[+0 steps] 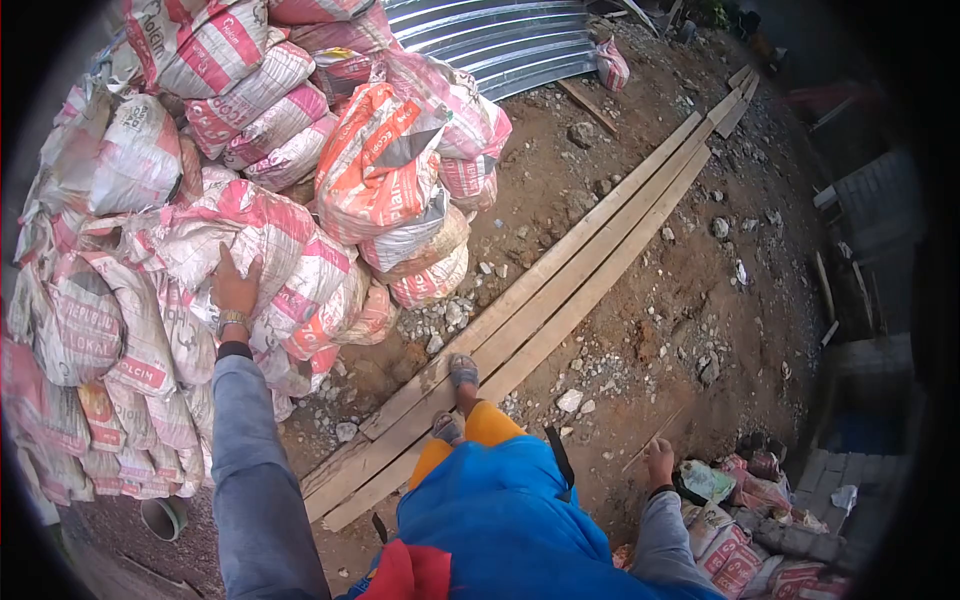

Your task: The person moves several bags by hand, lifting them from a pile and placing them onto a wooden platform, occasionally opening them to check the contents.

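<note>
My left hand (236,288) rests with spread fingers on a white and pink woven sack (275,235), near the top of a large stack of filled sacks. A watch (233,318) is on that wrist. Beside this sack, an orange and white sack (370,165) bulges out from the pile. My right hand (660,463) hangs out to the side above the dirt, apart from any sack. Its fingers are small in view and look loosely open, with nothing visible in them.
Long wooden planks (560,290) lie across the stony ground, and my feet (463,370) are on them. Corrugated metal sheeting (490,45) stands behind the pile. More sacks (725,550) lie at lower right. A pipe-like piece (163,518) sits at lower left.
</note>
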A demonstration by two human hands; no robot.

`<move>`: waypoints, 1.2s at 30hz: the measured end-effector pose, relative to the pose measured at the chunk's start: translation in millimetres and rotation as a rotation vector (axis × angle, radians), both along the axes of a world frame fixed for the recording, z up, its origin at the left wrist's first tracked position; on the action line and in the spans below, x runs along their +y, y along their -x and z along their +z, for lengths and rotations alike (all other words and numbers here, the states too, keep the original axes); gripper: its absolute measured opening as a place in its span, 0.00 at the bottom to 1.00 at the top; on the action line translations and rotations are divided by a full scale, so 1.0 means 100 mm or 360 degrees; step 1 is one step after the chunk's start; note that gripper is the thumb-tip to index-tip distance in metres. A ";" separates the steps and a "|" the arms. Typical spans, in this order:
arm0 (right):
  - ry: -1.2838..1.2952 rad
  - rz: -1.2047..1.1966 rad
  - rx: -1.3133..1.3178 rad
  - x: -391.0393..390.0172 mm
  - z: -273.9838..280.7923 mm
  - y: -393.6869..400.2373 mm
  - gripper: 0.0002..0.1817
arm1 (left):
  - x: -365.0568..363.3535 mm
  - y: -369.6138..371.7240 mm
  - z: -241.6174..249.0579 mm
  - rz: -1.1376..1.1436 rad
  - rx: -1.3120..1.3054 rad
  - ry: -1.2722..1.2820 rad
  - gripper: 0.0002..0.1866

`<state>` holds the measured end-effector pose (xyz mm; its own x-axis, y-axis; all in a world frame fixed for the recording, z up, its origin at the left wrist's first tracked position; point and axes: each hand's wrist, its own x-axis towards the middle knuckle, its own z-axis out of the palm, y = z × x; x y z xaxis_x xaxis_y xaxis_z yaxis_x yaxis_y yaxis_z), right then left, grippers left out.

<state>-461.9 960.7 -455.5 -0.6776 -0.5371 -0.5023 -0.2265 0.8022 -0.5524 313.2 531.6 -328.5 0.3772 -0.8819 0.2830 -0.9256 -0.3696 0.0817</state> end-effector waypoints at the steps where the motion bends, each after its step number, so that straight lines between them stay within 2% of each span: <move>1: 0.0189 -0.0246 -0.0011 0.24 0.09 -0.01 0.15 | 0.02 -0.02 0.05 -0.0060 0.0202 -0.0044 0.45; 2: 0.0195 -0.0264 -0.0005 0.45 0.11 -0.10 0.15 | 0.05 -0.01 0.07 -0.0116 0.0403 -0.0088 0.45; 4: 0.0023 -0.0161 -0.0068 0.90 0.06 -0.37 0.15 | 0.28 0.01 0.02 -0.0173 0.0450 0.0009 0.44; 6: -0.0051 -0.0045 -0.0518 1.48 -0.54 -0.37 0.15 | 0.59 -0.03 -0.15 -0.0428 0.0105 0.0307 0.42; 7: -0.0038 -0.0019 -0.0542 1.51 -0.60 -0.39 0.15 | 0.83 -0.03 -0.24 -0.0512 0.0016 0.0359 0.40; 9: -0.0508 0.0254 -0.0921 1.50 -0.65 -0.51 0.18 | 1.47 0.18 -0.34 -0.0301 0.0039 0.0258 0.39; 11: -0.0444 0.0287 -0.0883 1.29 -0.61 -0.48 0.17 | 2.23 0.14 -0.83 -0.0356 0.0521 0.0145 0.36; 12: -0.0390 0.0291 -0.0837 1.14 -0.60 -0.42 0.17 | 2.71 0.22 -1.17 -0.0128 0.0771 -0.0018 0.33; 13: -0.0372 0.0326 -0.0838 0.98 -0.62 -0.32 0.17 | 3.26 0.23 -1.57 -0.0086 0.1072 -0.0256 0.31; 15: -0.0047 0.0285 -0.0684 0.70 -0.65 -0.06 0.17 | 4.42 0.56 -2.02 0.0133 0.1038 -0.1155 0.24; 16: -0.0045 0.0316 -0.0682 0.57 -0.59 0.07 0.17 | 5.19 0.35 -2.82 -0.0626 0.0598 -0.1506 0.18; 17: 0.0069 0.0422 -0.0606 0.40 -0.55 0.23 0.17 | 5.45 0.92 -2.46 -0.0709 0.0460 -0.2110 0.15; 19: 0.0175 0.0597 -0.0507 0.06 -0.47 0.55 0.17 | 6.48 1.42 -2.68 -0.0667 0.0871 -0.1631 0.14; 21: 0.0384 0.0785 -0.0476 -0.16 -0.51 0.78 0.17 | 7.01 2.08 -2.66 -0.0582 0.0873 -0.1611 0.14; 22: 0.0336 0.0887 -0.0513 -0.22 -0.55 0.85 0.17 | 7.27 2.35 -2.59 -0.0571 0.0805 -0.1624 0.14; 24: 0.0270 0.0982 -0.0506 -0.21 -0.55 1.03 0.16 | 7.78 2.83 -2.84 -0.0031 0.1428 -0.1374 0.16; 25: 0.0208 0.1038 -0.0500 -0.14 -0.62 1.10 0.16 | 7.97 3.01 -2.98 -0.0243 0.1298 -0.1214 0.18; 26: 0.0204 0.1106 -0.0515 -0.10 -0.75 1.22 0.16 | 8.04 3.24 -2.92 -0.0179 0.1314 -0.1182 0.18; 28: 0.0001 0.1226 -0.0634 0.18 -1.11 1.42 0.16 | 7.99 3.59 -2.47 0.0270 0.1627 -0.0943 0.21; 29: -0.0175 0.1327 -0.0560 0.32 -1.35 1.56 0.15 | 7.92 3.77 -2.08 0.0617 0.1819 -0.0893 0.25; 31: -0.0198 0.1488 -0.0482 0.68 -1.94 1.80 0.15 | 7.96 3.92 -1.69 0.0699 0.1852 -0.0830 0.26; 32: -0.0239 0.1632 -0.0376 0.72 -2.08 1.85 0.15 | 7.95 3.96 -1.62 0.0770 0.1910 -0.0786 0.26; 33: -0.0205 0.1645 -0.0378 0.73 -1.97 1.76 0.15 | 8.02 3.91 -1.69 0.0763 0.1900 -0.0751 0.26; 35: -0.0125 0.1240 -0.0782 0.95 -1.60 1.48 0.16 | 8.36 3.77 -2.03 0.0901 0.1889 -0.0936 0.27; 36: -0.0083 0.1253 -0.0794 0.97 -1.51 1.39 0.16 | 8.39 3.78 -2.07 0.0889 0.1873 -0.0895 0.27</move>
